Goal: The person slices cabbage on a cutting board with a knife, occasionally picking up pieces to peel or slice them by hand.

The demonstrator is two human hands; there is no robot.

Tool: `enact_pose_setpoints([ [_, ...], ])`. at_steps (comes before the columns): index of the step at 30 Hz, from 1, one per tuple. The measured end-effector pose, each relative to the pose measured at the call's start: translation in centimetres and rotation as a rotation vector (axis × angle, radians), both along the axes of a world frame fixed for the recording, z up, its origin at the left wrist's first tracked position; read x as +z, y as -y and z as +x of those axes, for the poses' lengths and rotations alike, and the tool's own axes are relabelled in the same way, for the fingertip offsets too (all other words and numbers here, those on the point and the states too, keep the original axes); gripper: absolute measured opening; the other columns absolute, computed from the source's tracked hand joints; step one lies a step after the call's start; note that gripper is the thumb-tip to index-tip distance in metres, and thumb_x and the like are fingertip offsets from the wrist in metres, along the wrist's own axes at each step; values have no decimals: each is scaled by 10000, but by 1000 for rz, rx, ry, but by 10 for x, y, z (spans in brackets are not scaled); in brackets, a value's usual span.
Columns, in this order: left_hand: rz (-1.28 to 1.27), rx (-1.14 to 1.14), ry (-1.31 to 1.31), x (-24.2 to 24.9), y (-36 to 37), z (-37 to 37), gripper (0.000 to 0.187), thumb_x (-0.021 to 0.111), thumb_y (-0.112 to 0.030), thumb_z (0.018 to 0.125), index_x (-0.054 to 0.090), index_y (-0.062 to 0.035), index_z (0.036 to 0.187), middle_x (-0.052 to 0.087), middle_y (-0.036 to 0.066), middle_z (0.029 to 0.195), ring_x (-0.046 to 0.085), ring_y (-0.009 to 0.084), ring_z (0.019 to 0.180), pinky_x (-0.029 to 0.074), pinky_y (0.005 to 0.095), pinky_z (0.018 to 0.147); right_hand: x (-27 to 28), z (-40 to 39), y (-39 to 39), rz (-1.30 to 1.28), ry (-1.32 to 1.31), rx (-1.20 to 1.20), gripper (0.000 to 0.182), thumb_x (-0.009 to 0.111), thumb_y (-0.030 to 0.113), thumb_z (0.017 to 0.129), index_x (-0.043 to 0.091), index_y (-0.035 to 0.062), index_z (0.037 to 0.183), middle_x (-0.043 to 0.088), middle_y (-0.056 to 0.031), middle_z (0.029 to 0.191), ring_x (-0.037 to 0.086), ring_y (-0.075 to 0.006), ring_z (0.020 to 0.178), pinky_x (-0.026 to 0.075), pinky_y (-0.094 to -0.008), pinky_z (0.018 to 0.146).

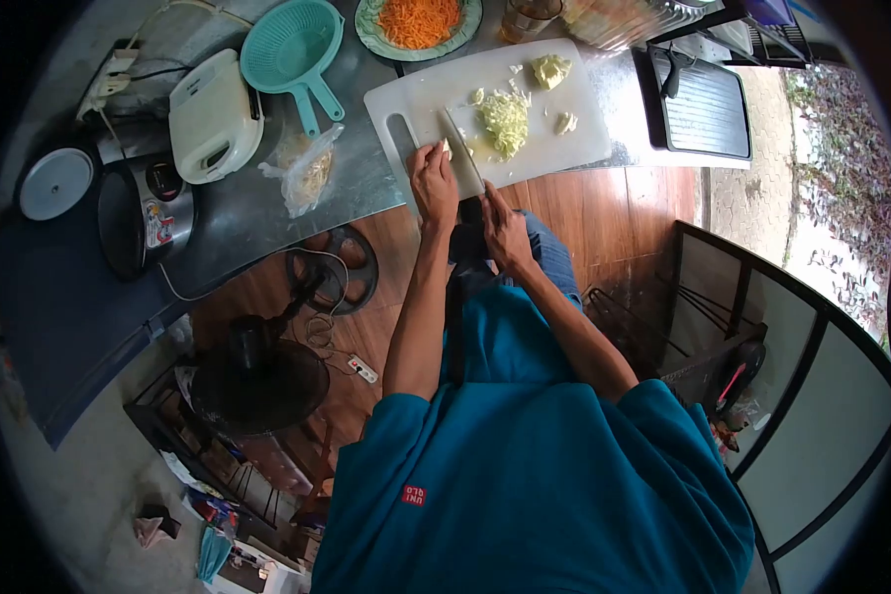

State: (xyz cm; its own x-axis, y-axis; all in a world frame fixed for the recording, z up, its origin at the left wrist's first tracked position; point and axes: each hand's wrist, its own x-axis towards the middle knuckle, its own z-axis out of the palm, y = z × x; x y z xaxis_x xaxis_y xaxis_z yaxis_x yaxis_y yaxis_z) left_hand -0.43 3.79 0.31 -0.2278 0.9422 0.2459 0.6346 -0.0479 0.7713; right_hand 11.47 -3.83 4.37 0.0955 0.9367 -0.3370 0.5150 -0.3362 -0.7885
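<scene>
My right hand [508,236] is wrapped around the handle of a kitchen knife [462,150]. The blade points away from me, over a white cutting board [556,150]. Just left of the blade, my left hand [434,186] has its fingers bunched on a small pale piece of cabbage [447,148], mostly covered by the fingertips. Right of the blade lies a pile of shredded cabbage [506,123]. Farther back on the board sit a larger cabbage chunk [551,70] and a smaller cabbage piece [565,124].
A plate of shredded carrot [418,22] stands behind the board, beside a glass [531,20]. To the left are a teal colander [292,45], a plastic bag [312,173] and a white sandwich maker [216,117]. A black grill pan [705,111] sits at the right.
</scene>
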Motion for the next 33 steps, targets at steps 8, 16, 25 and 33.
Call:
enact_pose_setpoints([
  [8,24,47,-8,-5,-9,12,124,650,-36,826,712,16,920,640,137,892,616,331,876,494,415,784,16,3,11,-46,-27,39,397,463,222,998,480,65,1362,605,-320,795,621,-469,724,469,-512,628],
  [16,-30,63,-109,-9,-14,9,108,656,-25,795,713,-4,885,616,111,836,610,318,832,481,410,755,12,-6,24,-8,-55,11,383,477,186,992,481,54,1352,615,-313,822,630,-461,753,472,-496,629],
  [25,-30,66,-14,-9,-11,11,110,655,-42,819,723,-9,899,615,108,832,611,315,846,490,413,749,2,-16,22,-4,-27,-43,382,507,163,979,487,56,1345,620,-306,834,628,-456,761,479,-497,625],
  [33,14,67,-45,-8,-8,16,115,657,-39,833,720,17,912,618,118,834,610,326,824,496,419,726,-6,-8,1,-39,82,84,417,498,205,978,450,83,1374,621,-293,791,621,-456,706,478,-522,598],
])
